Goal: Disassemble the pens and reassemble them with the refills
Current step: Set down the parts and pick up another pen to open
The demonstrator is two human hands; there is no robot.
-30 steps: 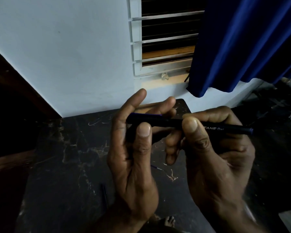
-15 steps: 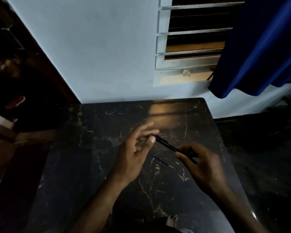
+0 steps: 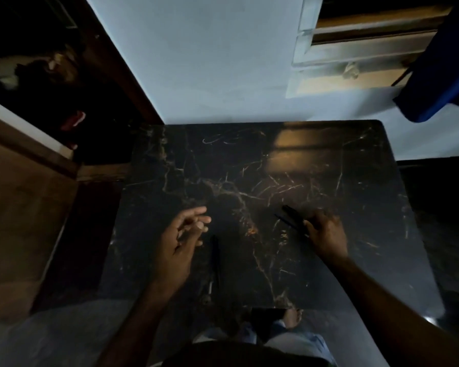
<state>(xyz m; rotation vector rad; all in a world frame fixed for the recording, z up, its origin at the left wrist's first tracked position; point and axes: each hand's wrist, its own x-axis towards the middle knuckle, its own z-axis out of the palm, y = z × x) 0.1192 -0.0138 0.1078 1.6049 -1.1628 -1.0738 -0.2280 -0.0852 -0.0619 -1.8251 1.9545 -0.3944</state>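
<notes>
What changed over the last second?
Left hand let go of the black pen and moved left, open. Right hand lowered the pen toward the table, rightward. Unchanged: right hand's grip; blue refill on the table.

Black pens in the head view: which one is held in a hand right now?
The black pen gripped by the right hand; the other black pen lies free on the table beside the open left hand.

the table (image 3: 170, 168) looks glossy veined stone, the pen (image 3: 292, 211) at three o'clock dark plastic, the curtain (image 3: 445, 75) at two o'clock blue cloth.
</notes>
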